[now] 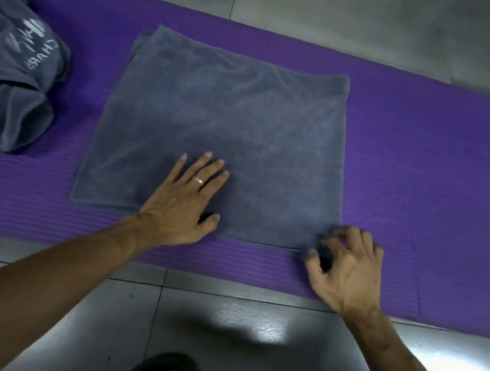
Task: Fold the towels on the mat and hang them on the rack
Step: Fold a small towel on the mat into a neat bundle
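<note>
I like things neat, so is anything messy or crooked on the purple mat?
Yes. A crumpled grey towel lies bunched in a heap at the mat's left end, not folded. The folded grey towel in the middle lies flat, though its far-left corner shows layers slightly out of line.

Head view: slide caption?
Left hand flattens folded grey towel on purple mat; right hand pinches its near corner.

Grey tiled floor (331,0), dark grout lines, bright glare patch (250,324)
</note>
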The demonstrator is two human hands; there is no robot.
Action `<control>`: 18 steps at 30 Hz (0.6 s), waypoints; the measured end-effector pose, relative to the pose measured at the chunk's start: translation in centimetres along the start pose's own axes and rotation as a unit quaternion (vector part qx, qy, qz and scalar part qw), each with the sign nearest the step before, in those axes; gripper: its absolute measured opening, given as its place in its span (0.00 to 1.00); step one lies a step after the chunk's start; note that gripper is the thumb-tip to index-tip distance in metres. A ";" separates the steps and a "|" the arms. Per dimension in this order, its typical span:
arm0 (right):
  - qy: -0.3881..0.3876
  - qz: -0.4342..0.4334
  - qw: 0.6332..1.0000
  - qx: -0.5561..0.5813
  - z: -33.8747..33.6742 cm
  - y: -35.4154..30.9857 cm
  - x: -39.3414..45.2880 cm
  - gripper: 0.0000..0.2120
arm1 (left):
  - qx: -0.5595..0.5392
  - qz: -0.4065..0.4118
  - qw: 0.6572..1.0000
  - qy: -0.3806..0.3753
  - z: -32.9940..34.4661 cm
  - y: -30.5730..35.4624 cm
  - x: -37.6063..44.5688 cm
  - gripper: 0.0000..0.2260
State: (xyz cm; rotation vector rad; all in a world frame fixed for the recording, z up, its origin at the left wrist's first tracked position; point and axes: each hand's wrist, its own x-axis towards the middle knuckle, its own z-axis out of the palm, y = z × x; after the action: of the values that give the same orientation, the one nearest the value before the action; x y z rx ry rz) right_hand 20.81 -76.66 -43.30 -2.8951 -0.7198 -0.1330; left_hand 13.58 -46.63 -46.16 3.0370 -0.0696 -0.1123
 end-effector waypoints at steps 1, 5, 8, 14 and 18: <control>0.013 0.004 1.000 0.019 0.1 -1.1 0.8 0.19 | -0.006 -0.006 1.000 -0.005 -0.1 0.3 0.7 0.35; -0.045 -0.016 0.997 0.068 2.2 -7.2 5.2 0.25 | -0.005 -0.025 0.999 -0.033 0.8 1.5 2.1 0.36; -0.159 -0.061 0.985 0.028 4.3 -6.2 6.9 0.33 | -0.004 -0.030 0.999 -0.025 1.3 1.3 1.6 0.36; -0.161 0.076 0.982 -0.070 3.9 -1.4 7.8 0.34 | -0.016 -0.097 0.994 -0.043 0.4 0.3 2.3 0.49; -0.103 -0.022 0.994 0.026 4.2 -6.3 12.0 0.34 | -0.027 -0.127 0.991 0.029 -0.8 -3.1 5.5 0.43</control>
State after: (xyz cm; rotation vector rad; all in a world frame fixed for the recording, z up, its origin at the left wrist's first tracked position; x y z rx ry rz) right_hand 28.59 -64.93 -45.10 -2.8727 -0.8063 0.1804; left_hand 19.21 -43.68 -46.04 2.9780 0.3185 -0.0439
